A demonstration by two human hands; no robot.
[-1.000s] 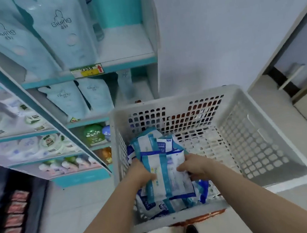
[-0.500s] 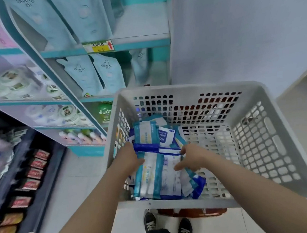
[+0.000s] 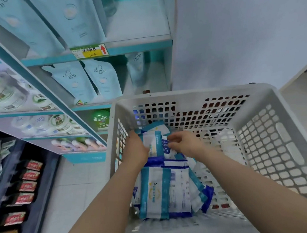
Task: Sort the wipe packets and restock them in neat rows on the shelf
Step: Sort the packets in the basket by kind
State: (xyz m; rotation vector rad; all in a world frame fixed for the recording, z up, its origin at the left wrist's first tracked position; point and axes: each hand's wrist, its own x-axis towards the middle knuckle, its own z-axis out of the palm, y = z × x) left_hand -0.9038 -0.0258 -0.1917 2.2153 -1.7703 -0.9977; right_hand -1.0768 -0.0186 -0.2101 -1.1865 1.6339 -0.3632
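Inside the white perforated plastic basket [image 3: 193, 93], your left hand [image 3: 136, 150] grips an upright teal-and-white striped wipe packet [image 3: 152, 143] by its left edge, fingers curled behind it. The packet's long axis points toward the basket's far wall. Your right hand [image 3: 186, 144] hovers just right of it, fingertips [image 3: 171, 138] bent onto a blue-and-white wipe packet marked 75% [image 3: 166, 149]; whether they pinch it cannot be told. More flat wipe packets [image 3: 154, 193] lie at the basket's near-left. The teal-edged white shelf [image 3: 136, 24] stands beyond the basket's far-left corner, nearer your left hand.

basket [image 3: 184, 95]: wipe packets [image 3: 163, 190] heaped | left hand [image 3: 136, 152]: holds upright packet [image 3: 152, 144] | right hand [image 3: 187, 145]: curled at its edge
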